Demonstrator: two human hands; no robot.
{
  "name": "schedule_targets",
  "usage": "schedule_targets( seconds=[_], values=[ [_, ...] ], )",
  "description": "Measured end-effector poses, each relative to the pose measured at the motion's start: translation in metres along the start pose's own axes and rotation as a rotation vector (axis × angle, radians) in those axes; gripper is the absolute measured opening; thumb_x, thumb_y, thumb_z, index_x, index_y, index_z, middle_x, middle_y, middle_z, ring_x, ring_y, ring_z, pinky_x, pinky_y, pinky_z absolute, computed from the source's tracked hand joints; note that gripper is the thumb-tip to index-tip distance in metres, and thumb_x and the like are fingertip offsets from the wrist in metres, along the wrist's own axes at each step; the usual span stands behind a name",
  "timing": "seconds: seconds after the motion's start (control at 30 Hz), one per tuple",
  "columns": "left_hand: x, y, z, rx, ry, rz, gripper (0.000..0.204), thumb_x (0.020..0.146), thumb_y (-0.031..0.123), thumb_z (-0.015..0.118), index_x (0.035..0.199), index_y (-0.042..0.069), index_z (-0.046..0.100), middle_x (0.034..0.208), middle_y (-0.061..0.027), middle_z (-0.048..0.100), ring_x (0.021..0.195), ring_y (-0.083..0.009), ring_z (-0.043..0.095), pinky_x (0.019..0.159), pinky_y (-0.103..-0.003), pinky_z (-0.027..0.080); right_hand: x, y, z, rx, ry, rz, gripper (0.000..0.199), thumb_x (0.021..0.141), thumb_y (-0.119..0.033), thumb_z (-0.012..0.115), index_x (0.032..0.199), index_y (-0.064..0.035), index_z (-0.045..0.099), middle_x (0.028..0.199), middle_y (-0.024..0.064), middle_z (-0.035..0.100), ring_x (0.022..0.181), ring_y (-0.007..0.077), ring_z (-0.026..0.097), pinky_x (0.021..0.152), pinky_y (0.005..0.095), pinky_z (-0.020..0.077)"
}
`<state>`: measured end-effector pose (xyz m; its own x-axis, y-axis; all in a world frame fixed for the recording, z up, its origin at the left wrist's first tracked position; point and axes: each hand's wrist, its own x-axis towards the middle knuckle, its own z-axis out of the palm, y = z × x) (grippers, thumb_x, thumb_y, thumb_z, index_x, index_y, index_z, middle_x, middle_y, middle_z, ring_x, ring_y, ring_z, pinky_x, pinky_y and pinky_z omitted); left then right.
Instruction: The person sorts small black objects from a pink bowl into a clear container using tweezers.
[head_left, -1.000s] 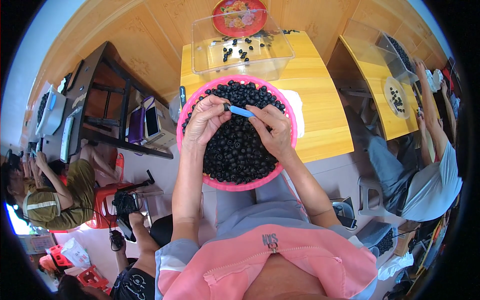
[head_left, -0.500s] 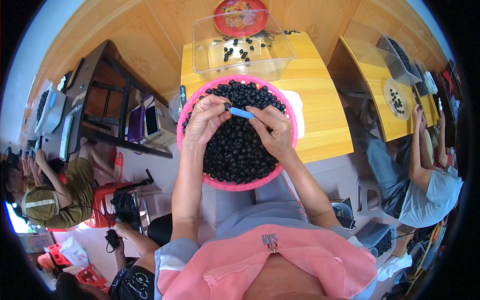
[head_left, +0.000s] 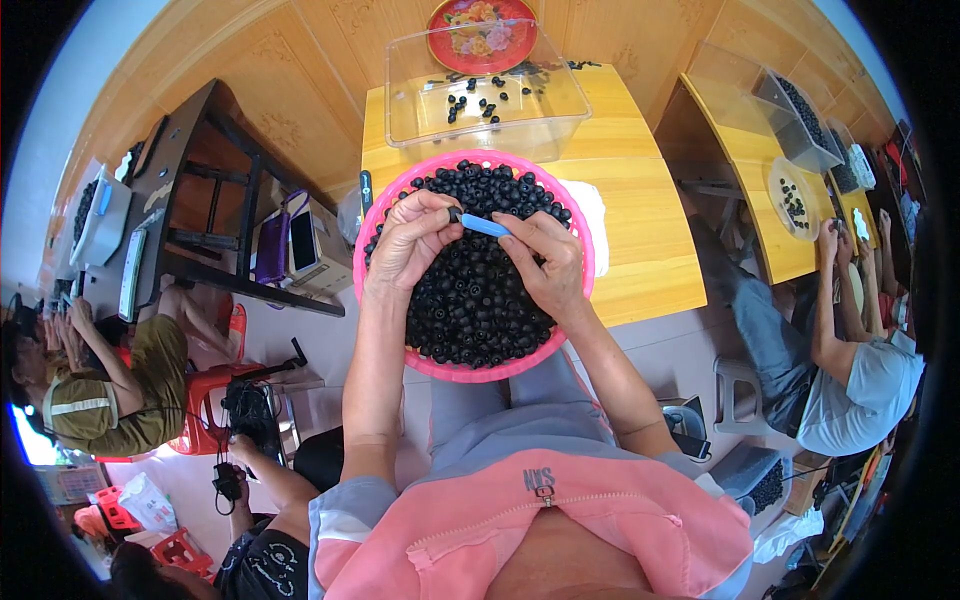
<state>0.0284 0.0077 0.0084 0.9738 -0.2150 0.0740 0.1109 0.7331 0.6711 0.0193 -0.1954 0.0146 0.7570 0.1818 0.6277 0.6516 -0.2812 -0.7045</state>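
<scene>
A pink basket [head_left: 364, 262] on my lap is heaped with small black bead-like parts [head_left: 475, 310]. Above the heap, my left hand [head_left: 408, 235] pinches one small black part [head_left: 455, 214] between thumb and fingertips. My right hand [head_left: 545, 260] is closed on a slim blue tool [head_left: 485, 226], its left end at the black part. Whether the tool's tip enters the part is too small to tell. Beyond the basket, a clear plastic bin [head_left: 400, 125] holds several loose black parts [head_left: 487, 105].
The yellow wooden table [head_left: 640, 220] carries the bin, with a red floral tray [head_left: 482, 35] behind. People sit working at a dark table [head_left: 175, 165] on the left and a yellow table [head_left: 735, 150] on the right. Another person's hand [head_left: 243, 450] shows at lower left.
My hands, the blue tool and the black part look almost unmoved. At the right table, the seated person's hands and arms have shifted slightly.
</scene>
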Motion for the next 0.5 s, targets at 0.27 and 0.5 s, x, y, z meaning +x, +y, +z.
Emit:
schedule_targets(
  seconds=[0.27,0.5],
  values=[
    [0.0009,0.0011,-0.0052,-0.012,-0.044,-0.021,0.009,0.081,-0.004,0.062,0.086,0.003,0.064,0.091,-0.0113,0.065,0.076,-0.0196,0.064,0.07,-0.031,0.056,0.0002,-0.0027,0.001,0.01,0.013,0.021,0.024,0.075,-0.005,0.07,0.099,-0.0048,0.069,0.066,0.0081,0.054,0.06,0.0213,0.052,0.054,0.0325,0.0417],
    [0.0024,0.0016,-0.009,-0.039,-0.105,-0.043,0.007,0.081,-0.002,0.063,0.086,0.003,0.065,0.093,-0.0116,0.065,0.076,-0.02,0.063,0.068,-0.031,0.054,-0.0001,0.0005,0.0008,-0.061,-0.018,-0.01,0.027,0.077,-0.001,0.067,0.104,-0.0052,0.068,0.071,0.008,0.056,0.064,0.0195,0.054,0.055,0.029,0.0425]
  ],
)
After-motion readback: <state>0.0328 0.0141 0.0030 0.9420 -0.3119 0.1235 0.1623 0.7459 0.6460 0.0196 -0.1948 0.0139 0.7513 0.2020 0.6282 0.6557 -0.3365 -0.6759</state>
